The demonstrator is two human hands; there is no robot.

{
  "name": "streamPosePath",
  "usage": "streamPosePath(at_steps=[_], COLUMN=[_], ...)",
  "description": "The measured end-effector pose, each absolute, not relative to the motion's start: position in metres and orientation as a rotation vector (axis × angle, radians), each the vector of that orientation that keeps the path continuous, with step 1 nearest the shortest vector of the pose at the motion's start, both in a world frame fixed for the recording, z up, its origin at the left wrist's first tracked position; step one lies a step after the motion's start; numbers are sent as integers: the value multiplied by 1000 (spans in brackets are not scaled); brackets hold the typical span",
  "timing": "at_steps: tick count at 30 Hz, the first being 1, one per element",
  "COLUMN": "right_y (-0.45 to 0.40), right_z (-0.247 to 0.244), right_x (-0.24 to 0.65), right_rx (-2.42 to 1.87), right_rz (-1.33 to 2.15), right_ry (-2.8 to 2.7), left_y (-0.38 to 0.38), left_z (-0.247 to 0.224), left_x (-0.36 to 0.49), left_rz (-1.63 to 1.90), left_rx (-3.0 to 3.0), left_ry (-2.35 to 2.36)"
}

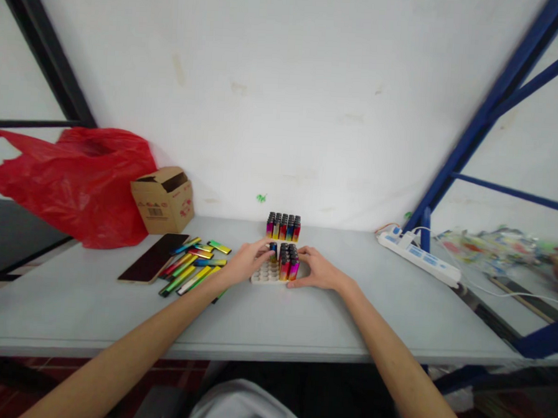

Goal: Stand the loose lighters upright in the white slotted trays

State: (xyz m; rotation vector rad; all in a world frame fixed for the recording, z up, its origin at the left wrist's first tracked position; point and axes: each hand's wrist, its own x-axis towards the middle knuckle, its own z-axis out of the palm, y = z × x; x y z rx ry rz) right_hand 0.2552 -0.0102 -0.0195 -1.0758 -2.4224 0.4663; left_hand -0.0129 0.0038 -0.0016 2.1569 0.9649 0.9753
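Between the left fingers [263, 255] and right fingers [306, 252], the standing lighters [288, 264] have glossy, metallic-looking bodies and black plastic-looking tops; the tray [267, 273] under them looks like matt plastic. The table [301, 319] below the fingers is smooth, faintly satin. Left of the left fingers, the loose lighters [186, 273] gleam like foil; farther left are the phone's [152, 258] glassy dark face, the box's [156, 210] matt cardboard and the bag's [97, 187] thin, shiny, creased plastic. Right of the right fingers, the power strip [421, 259] is smooth plastic, the frame [488, 117] painted metal.
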Motion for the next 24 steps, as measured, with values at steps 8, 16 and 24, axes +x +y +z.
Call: streamPosePath(at_steps=[8,16,24], right_y=[-9,-10,-10], right_z=[-20,-18,-18], right_x=[255,255,256], right_rx=[-1080,-1080,-1096], right_rz=[462,507,501], right_ry=[-2430,-2414,-2409], left_y=[4,19,52], left_z=[3,11,17], left_x=[-14,-44,-136], left_rz=[827,938,759], left_rx=[2302,2358,2346], left_ry=[1027,1177,1664])
